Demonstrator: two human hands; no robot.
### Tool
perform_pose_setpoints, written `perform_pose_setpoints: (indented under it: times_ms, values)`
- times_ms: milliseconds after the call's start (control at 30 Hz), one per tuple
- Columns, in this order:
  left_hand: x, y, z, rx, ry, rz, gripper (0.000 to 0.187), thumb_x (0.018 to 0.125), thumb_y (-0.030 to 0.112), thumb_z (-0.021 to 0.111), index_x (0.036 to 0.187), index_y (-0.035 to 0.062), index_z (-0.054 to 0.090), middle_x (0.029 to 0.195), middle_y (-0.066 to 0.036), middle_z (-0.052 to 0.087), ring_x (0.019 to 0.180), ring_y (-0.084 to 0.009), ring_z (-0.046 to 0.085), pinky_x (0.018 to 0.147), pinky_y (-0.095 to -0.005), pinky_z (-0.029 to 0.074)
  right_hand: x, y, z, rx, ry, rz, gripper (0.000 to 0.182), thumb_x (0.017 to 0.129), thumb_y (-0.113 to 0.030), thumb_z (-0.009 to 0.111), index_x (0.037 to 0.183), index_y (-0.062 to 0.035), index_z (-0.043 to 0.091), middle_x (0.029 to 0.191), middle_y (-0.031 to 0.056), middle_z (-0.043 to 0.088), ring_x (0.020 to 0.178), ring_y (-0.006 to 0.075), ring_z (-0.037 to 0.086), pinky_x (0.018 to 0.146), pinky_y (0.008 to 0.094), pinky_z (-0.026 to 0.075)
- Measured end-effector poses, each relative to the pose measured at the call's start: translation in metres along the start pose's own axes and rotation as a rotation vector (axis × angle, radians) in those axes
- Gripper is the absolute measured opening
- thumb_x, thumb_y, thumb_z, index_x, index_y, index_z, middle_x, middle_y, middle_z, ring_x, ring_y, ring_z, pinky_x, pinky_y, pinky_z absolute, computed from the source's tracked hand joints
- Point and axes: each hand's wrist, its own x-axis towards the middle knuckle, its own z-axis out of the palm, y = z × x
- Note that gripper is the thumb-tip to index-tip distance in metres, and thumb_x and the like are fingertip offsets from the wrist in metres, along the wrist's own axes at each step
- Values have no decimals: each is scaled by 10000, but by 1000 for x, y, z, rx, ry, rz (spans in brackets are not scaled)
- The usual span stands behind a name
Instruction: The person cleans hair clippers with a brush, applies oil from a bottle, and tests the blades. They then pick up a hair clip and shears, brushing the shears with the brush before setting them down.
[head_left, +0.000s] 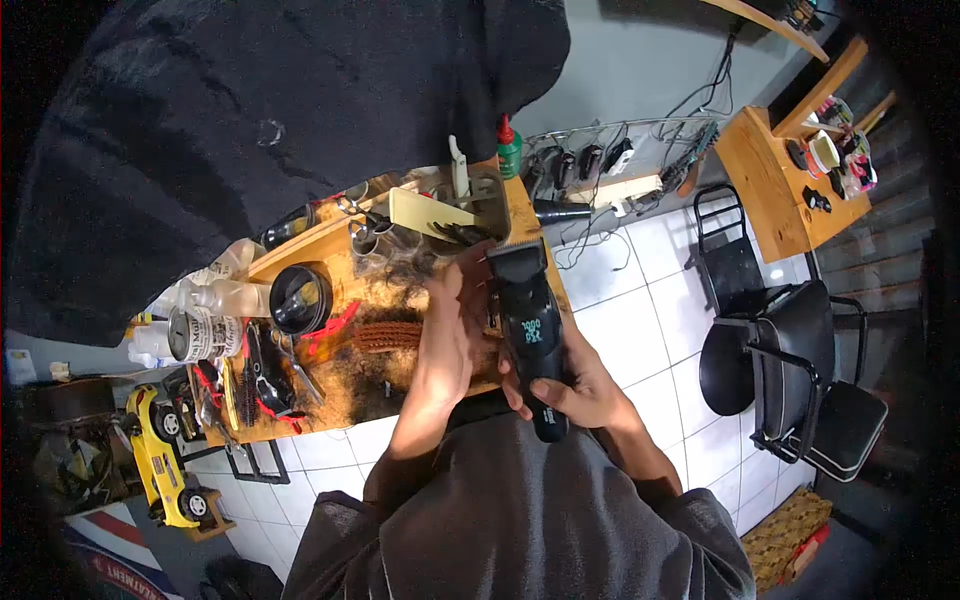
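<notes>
Gripping the clipper (pixel 529 325) in the right hand (pixel 575 385), with thumb across its lower body — blade end pointing away, by the surface's (pixel 345 400) near right corner. Holding the left hand (pixel 455 300) open just beside the clipper, with forearm angled inward; cannot tell whether touching.

Black cloth (pixel 300 110) fills the upper left, overhanging a wooden worktop (pixel 345 400) strewn with dark hair. A black bowl (pixel 325 300) sits there near a lettered jar (pixel 195 335) and a brown, ridged piece (pixel 388 337); a green bottle (pixel 508 158) with a red cap stands toward the far end. Along the wall, a wire rack (pixel 640 125) carries dark appliances, with cords trailing below. Black padded chairs (pixel 795 350) stand on white floor tiles (pixel 640 330) to the right. A yellow toy car (pixel 160 465) shows lower left, something woven (pixel 785 540) lower right.
</notes>
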Motion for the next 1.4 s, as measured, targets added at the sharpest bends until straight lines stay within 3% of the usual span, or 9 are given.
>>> perform_pose_setpoints:
  times_ms: [100, 167, 233, 267, 400, 867, 1167, 1233, 1400]
  values:
    - [10, 10, 0, -161, -76, 189, 936, 885, 721, 102, 1355, -49, 357, 1312, -222, 488, 1222, -294, 474, 1043, -378, 331, 3, -6, 3, 17, -105, -10, 633, 859, 11, 504, 1408, -8, 189, 1064, 123, 522, 774, 188, 589, 610, 292, 491]
    - [23, 22, -9, -72, -49, 304, 1067, 812, 794, 26, 1314, -68, 403, 1275, -255, 509, 1199, -338, 495, 1035, -408, 348, 2, -2, -1, 35, -173, -12, 640, 853, -1, 519, 1407, -3, 198, 1083, 131, 521, 770, 182, 583, 607, 286, 489]
    - [31, 38, -21, 162, -291, 582, 1142, 783, 796, -56, 1233, -112, 470, 1223, -248, 551, 1165, -317, 522, 1014, -392, 363, 4, -7, 2, 100, -229, 52, 658, 852, -6, 528, 1414, -4, 186, 1096, 140, 523, 755, 183, 582, 605, 284, 488]
    - [37, 41, -21, 112, -321, 652, 1228, 734, 818, -106, 1145, -148, 530, 1167, -253, 584, 1141, -329, 541, 1000, -400, 385, 2, -6, 3, 103, -238, 57, 658, 852, -6, 528, 1414, -4, 186, 1096, 140, 523, 755, 183, 582, 605, 284, 488]
    - [46, 58, -27, 242, -491, 544, 1313, 657, 882, -88, 1103, -183, 536, 1124, -315, 581, 1121, -399, 550, 1005, -453, 389, 2, -4, 4, 105, -251, 109, 673, 850, -8, 536, 1420, -8, 177, 1092, 142, 526, 750, 187, 587, 604, 284, 488]
    - [38, 47, -23, 132, -414, 370, 1253, 701, 866, -60, 1152, -155, 509, 1099, -298, 605, 1049, -388, 604, 958, -446, 445, 1, 2, 6, 160, -216, 90, 636, 898, -102, 570, 1404, -15, 194, 1073, 140, 532, 743, 172, 587, 578, 275, 490]
    - [39, 49, -25, 135, -419, 381, 1247, 702, 867, -56, 1141, -151, 516, 1100, -291, 606, 1054, -384, 602, 965, -445, 435, 0, 3, 9, 125, -189, 98, 695, 858, 32, 499, 1435, -45, 119, 1096, 132, 518, 780, 177, 579, 607, 288, 501]
    - [40, 48, -26, 128, -434, 396, 1253, 699, 872, -48, 1140, -157, 514, 1104, -293, 603, 1055, -383, 598, 965, -447, 431, -2, 4, 11, 72, -164, 140, 721, 850, -135, 633, 1405, -62, 179, 1042, 168, 493, 729, 193, 572, 598, 306, 497]
    - [40, 52, -24, 169, -468, 429, 1282, 679, 878, -65, 1124, -173, 520, 1091, -301, 603, 1046, -378, 599, 956, -442, 433, -1, 5, 10, 79, -204, 156, 743, 848, -123, 632, 1420, -80, 160, 1057, 169, 487, 744, 203, 572, 620, 323, 499]
